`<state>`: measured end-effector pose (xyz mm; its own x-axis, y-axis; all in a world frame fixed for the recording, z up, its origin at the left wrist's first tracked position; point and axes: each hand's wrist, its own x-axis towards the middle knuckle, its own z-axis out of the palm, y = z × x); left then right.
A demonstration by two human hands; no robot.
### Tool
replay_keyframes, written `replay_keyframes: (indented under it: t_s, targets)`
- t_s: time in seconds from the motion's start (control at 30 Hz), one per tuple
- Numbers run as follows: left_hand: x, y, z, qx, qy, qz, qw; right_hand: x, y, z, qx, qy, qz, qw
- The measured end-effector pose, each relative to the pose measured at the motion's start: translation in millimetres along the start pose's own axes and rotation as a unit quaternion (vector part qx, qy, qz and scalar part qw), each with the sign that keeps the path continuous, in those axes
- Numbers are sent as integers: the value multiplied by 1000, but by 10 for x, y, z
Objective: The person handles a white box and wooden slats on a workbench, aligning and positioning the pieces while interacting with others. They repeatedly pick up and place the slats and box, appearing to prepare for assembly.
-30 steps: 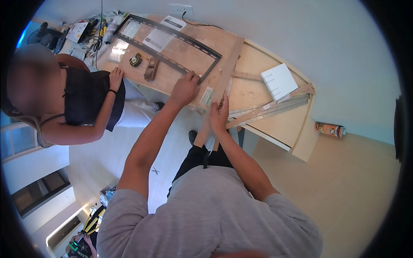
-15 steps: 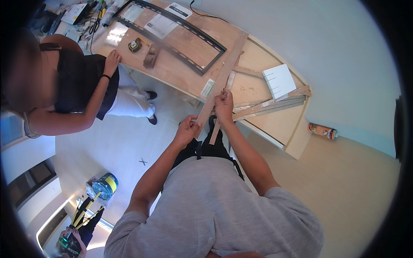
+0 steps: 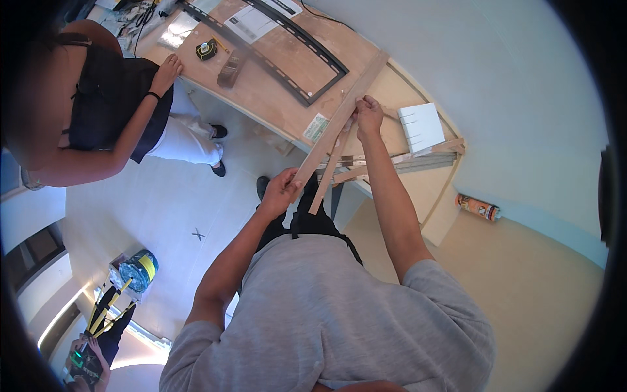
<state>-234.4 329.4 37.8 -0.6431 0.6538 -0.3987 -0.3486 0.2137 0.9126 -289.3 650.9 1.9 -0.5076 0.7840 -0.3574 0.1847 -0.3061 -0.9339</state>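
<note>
A long, flat wooden board [image 3: 339, 124] slants from the worktable toward my body. My left hand [image 3: 281, 189] is closed on its near end, thumb on top. Farther along, the fingers of my right hand [image 3: 369, 117] are pinched together at the board's right edge; what lies between them, if anything, is too small to make out. A narrower wooden strip [image 3: 321, 196] runs beside and partly below the board, its near end sticking out past the table. Left of the board is a black slotted metal frame [image 3: 307, 98], with a small printed card [image 3: 316, 127] near its corner.
On the worktable [image 3: 274, 117] sit a tape measure [image 3: 206, 49], a wooden hand plane [image 3: 230, 69] and paper sheets [image 3: 251, 25]. A white notched block [image 3: 421, 127] rests at right. A cartridge tube [image 3: 477, 208] lies beyond. Another person's hand [image 3: 167, 75] touches the table; a bucket [image 3: 138, 269] stands lower left.
My right hand has moved away from me along the board's edge, toward its far end. My left hand stays on the near end. The whole view has shifted slightly.
</note>
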Motion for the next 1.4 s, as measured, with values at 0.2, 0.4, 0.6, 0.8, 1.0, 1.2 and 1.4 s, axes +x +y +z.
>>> replay_keyframes:
  t_s: [0.2,0.4,0.6,0.8,1.0,1.2,1.4]
  targets:
    - [62,-13,-37,-8,-7,-19,1000,29,27,45,-1,-5,-38,999]
    - [107,-10,-76,-24,3,-34,999,66,15,123,-22,4,-23,999]
    - [119,-49,-96,-30,-9,-39,999,36,-16,136,-49,7,-37,998]
    - [94,-67,-76,-29,-14,-39,999,-27,-38,119,-33,7,-24,999]
    - [100,-75,-59,-33,-21,-39,998,-3,-5,82,-26,-2,-29,999]
    - [102,-90,-82,9,-24,-44,999,74,110,21,-66,-12,-58,996]
    - [114,-112,-95,7,-15,-43,999,98,82,-1,-81,-27,-42,995]
